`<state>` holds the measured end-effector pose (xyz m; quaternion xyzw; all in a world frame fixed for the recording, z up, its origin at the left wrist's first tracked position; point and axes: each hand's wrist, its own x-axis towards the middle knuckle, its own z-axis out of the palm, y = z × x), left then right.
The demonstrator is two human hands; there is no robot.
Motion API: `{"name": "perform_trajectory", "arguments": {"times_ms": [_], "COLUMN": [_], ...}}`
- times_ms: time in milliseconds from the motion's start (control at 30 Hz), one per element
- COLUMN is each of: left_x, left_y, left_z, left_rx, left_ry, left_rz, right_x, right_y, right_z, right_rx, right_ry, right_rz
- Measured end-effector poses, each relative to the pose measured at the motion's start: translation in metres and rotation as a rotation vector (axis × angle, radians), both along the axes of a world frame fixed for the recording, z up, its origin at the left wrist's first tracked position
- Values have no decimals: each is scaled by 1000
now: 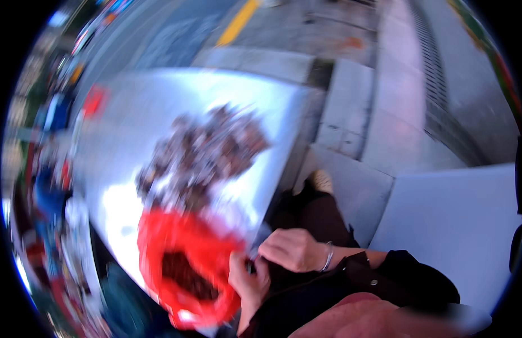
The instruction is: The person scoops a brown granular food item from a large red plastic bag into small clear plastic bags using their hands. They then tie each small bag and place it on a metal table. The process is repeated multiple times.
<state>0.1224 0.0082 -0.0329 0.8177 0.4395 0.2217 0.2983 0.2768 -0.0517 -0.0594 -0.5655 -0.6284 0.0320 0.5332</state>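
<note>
My left hand (247, 276) is beside the right edge of a red plastic bag (159, 236), and its fingers are bent. The bag's mouth gapes, and dark brown contents (189, 276) show inside. Close against the left hand is my right hand (288, 249), fingers curled, with a silver bracelet at the wrist. The fingertips of both hands meet over something small and dark, too blurred to name. Beyond the bag, a heap of grey-brown clumpy pieces (206, 148) lies on a white tabletop (113, 139). A pale, whitish patch, perhaps thin plastic, sits between heap and bag.
A small red object (94, 101) is at the table's far left corner. Right of my legs is a white surface (446, 219). Paving slabs (349, 101) and a drain grate (430, 59) run beyond. Blurred people and goods line the left side.
</note>
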Motion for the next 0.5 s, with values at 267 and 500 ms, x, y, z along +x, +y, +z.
{"name": "perform_trajectory", "arguments": {"times_ms": [267,500], "left_x": [-47,-93], "left_y": [-31,-37], "left_z": [32,40], "left_rx": [113,89], "left_ry": [-266,-291], "left_rz": [29,195], "right_x": [-55,-96], "right_y": [-15,-13], "right_z": [41,57], "right_rx": [46,52], "right_ry": [-171,-275], "right_rz": [159,49]}}
